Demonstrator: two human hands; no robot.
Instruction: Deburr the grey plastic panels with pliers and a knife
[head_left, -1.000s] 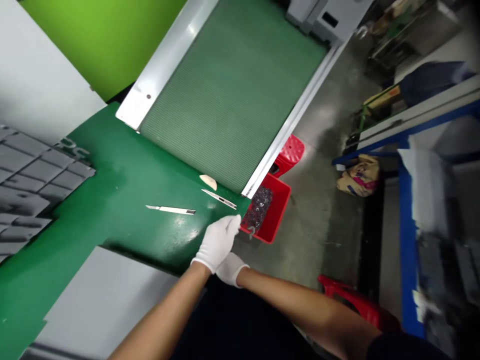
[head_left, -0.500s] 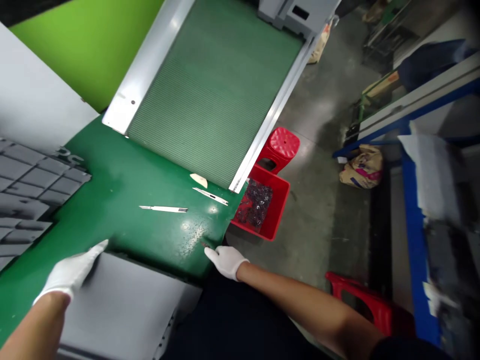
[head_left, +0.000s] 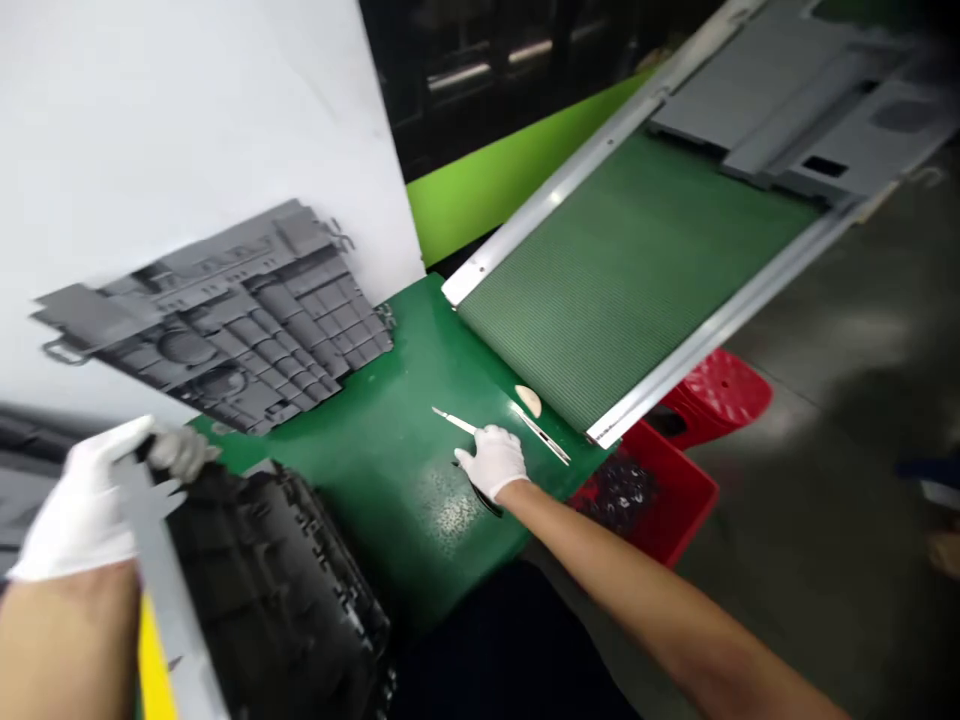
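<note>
My left hand [head_left: 86, 500], in a white glove, is closed on the edge of a large grey plastic panel [head_left: 277, 590]. The panel is tipped up on its side, its dark ribbed face turned to the right. On the green tabletop my gloved right hand [head_left: 495, 462] has its fingers curled over the handle of a craft knife [head_left: 454, 420], whose blade points left; the handle's rear is hidden. A thin dark curved strip [head_left: 486, 500] shows below this hand. Just right of the fingers lie a second slim knife [head_left: 541, 434] and a pale half-round piece [head_left: 529, 400].
Another grey ribbed panel [head_left: 262, 320] leans on a white wall [head_left: 187, 110] at left. A green conveyor belt [head_left: 600, 290] with metal rails slopes up to the right, a grey part [head_left: 810, 120] on it. Beneath are a red bin [head_left: 686, 500] of dark scraps and a red stool [head_left: 727, 385].
The view has swung left. My left hand has taken the grey panel and tipped it up from lying flat. My right hand has moved from the table's near edge onto the craft knife.
</note>
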